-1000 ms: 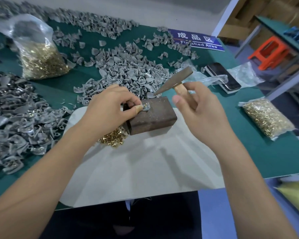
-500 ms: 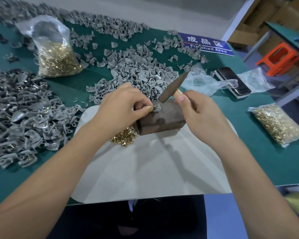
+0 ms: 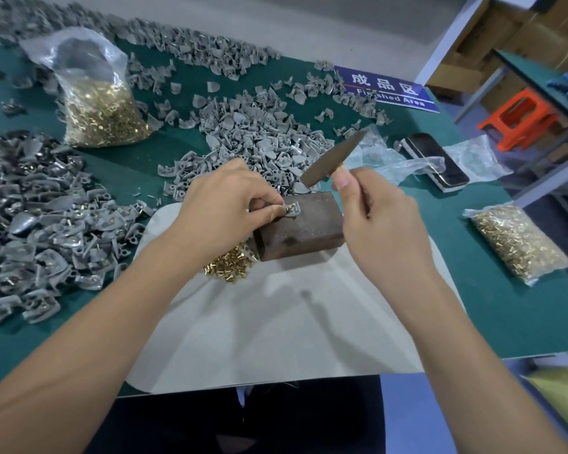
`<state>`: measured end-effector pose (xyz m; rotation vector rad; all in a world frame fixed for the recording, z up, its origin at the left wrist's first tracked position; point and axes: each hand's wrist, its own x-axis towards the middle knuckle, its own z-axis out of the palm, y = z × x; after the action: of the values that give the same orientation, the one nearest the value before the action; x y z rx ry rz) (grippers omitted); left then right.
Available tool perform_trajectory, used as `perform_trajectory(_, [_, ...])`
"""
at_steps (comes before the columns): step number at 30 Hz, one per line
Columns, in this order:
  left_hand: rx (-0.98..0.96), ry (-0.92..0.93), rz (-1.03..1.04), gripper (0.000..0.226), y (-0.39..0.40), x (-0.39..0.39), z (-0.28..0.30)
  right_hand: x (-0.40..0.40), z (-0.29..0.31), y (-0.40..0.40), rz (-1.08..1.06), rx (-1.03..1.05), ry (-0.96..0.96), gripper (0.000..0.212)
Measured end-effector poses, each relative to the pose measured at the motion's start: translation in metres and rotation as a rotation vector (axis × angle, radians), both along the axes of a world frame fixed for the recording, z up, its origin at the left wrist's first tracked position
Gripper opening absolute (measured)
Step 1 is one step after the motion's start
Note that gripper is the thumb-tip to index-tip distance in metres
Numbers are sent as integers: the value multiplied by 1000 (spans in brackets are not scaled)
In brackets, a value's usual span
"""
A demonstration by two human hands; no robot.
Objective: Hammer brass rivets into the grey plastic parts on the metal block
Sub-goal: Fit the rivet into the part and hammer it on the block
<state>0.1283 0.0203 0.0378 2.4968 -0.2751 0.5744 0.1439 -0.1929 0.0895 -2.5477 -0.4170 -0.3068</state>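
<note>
Two hands at work over the metal block (image 3: 304,229). Left hand (image 3: 223,208): grip is a thumb-and-forefinger pinch on one grey plastic part (image 3: 292,209), pressed flat on the block's top face near its left edge; a brass rivet (image 3: 289,208) sits in the part, just at the fingertips. Right hand (image 3: 379,221): grip clenched round the handle of a small hammer (image 3: 333,162); hammer head tilted, raised clear above the block's far edge, not touching the part. Block rests on a pale sheet (image 3: 276,322) spread over the green worktop (image 3: 505,306). Loose brass rivets (image 3: 230,265) in a small heap on the sheet, touching the block's near-left corner, partly under the left wrist. Beyond the block: a pile of grey parts (image 3: 253,142). Far left: a second, larger heap of parts (image 3: 30,224), several showing brass. Bag of rivets (image 3: 102,113) upright at upper left; another bag (image 3: 518,244) lying at right. Phone (image 3: 436,165) and blue sign (image 3: 387,90) at upper right.
</note>
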Motion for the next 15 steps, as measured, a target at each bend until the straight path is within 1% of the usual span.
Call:
perform_trajectory(1, [0,2,3,3,0,0,0,-1,0,2,4,-1,-9,40])
perform_trajectory(4, [1,8,9,1,-1,-1,2,-2,2,4,53,-162,118,42])
perform_trajectory(5, [3,7,12,1,-1,-1,2,1,4,3,53,-188,123,42])
perform_trajectory(6, [5,8,13,2,0,-1,2,3,6,1,39,-179,94,43])
perform_trajectory(8, [9,9,10,3,0,-1,2,2,8,2,17,-66,7,42])
perform_trajectory(9, [9,9,10,4,0,0,2,1,6,3,15,-50,2,42])
perform_trajectory(12, [-2,7,14,5,0,0,1,-1,4,3,64,-195,113,42])
perform_trajectory(13, [-5,9,12,5,-1,-1,1,0,5,0,57,-215,117,43])
perform_trajectory(15, [-5,7,8,5,0,-1,1,3,5,-2,9,-135,50,42])
